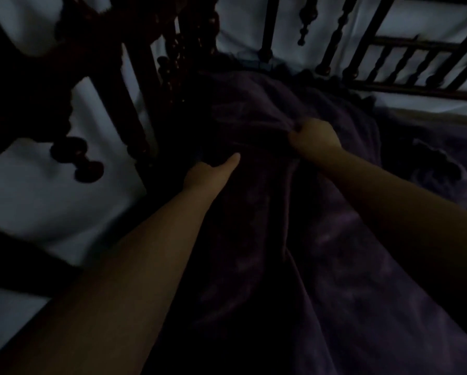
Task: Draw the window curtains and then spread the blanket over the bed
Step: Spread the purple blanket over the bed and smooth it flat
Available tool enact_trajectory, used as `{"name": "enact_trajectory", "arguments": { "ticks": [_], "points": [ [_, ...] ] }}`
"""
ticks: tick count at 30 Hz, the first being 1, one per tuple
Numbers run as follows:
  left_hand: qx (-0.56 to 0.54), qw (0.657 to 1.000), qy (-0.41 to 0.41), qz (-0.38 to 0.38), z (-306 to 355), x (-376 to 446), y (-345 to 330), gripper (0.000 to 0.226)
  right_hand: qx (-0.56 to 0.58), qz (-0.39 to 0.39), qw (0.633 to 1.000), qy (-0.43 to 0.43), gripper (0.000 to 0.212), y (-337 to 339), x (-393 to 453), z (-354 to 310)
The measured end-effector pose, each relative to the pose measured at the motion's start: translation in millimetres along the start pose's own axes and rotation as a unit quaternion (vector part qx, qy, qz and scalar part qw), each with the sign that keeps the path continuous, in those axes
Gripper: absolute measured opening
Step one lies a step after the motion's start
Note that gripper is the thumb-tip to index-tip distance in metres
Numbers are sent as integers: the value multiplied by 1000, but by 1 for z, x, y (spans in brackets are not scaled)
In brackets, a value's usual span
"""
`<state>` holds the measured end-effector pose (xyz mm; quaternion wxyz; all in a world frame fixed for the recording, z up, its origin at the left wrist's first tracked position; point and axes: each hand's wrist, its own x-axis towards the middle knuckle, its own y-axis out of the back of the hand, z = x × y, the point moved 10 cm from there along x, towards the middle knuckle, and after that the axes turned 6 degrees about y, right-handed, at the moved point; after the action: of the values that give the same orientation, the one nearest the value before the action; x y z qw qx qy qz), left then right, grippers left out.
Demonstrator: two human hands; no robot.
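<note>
Room v. dim. Bed frame (405, 47), dark turned wood, runs along the far side and the left corner post w/ pale wall behind. Purple blanket (321, 253) lies bunched in long folds down the bed's middle, not yet spread flat. Right hand (314, 136) is clenched on a fold near the head end. Left hand (213, 171) has thumb out; fingers hidden in dark cloth, so can't tell its grip.

Risk, prob: blanket edge snags on the post knobs at left if pulled that way; one-handed pull leaves it skewed. Open room lies to the right.
</note>
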<state>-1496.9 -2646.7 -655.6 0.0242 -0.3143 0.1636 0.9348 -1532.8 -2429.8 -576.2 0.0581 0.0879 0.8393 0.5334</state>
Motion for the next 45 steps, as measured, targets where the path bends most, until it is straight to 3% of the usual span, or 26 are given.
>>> {"name": "enact_trajectory", "arguments": {
  "ticks": [1,3,6,9,12,15,18,21,23,25,26,28,31,34,36,38,41,43,45],
  "points": [
    [-60,998,9,-26,8,15,-9,81,-14,38,999,-22,51,2,13,15],
    [-104,993,6,-51,20,43,-19,84,-24,1,994,-105,90,-21,28,55],
    [-25,999,0,-34,30,82,-34,92,-23,-82,985,-151,114,-68,40,89],
    [165,986,-8,-13,30,103,-50,81,16,-96,985,-140,98,-97,52,96],
    [187,980,-56,34,48,104,-46,70,32,-91,991,-97,49,-104,54,92],
    [190,938,-232,173,123,68,-12,48,93,58,993,-34,34,-41,55,65],
    [179,863,-375,288,204,18,21,46,185,276,943,29,30,60,60,34],
    [192,806,-430,358,233,-1,38,49,217,365,902,83,30,91,59,14],
    [248,814,-369,375,216,24,42,56,191,298,929,111,34,54,70,9],
    [341,816,-272,380,178,62,41,66,78,52,991,99,51,-43,89,10],
    [386,806,-255,369,163,76,36,68,-4,-70,994,85,56,-89,90,17],
    [484,789,-246,286,124,110,8,64,-105,-170,977,74,62,-148,89,35],
    [578,762,-221,189,76,151,-21,54,-138,-162,974,79,62,-176,95,47],
    [595,770,-182,142,60,169,-25,58,-178,-146,970,83,60,-177,95,49],
    [567,804,-164,74,51,172,-32,59,-216,-137,963,84,57,-175,86,50],
    [486,864,-136,-2,38,163,-35,58,-247,-128,957,80,55,-167,74,48],
    [396,914,-53,-67,10,128,-27,90,-251,-123,957,76,54,-150,41,41],
    [447,891,-62,-52,-1,96,-25,99,-226,-128,963,73,53,-137,8,44],
    [512,854,-96,-10,-6,68,-24,88,-212,-133,966,67,52,-128,-24,54]
  ]
}}
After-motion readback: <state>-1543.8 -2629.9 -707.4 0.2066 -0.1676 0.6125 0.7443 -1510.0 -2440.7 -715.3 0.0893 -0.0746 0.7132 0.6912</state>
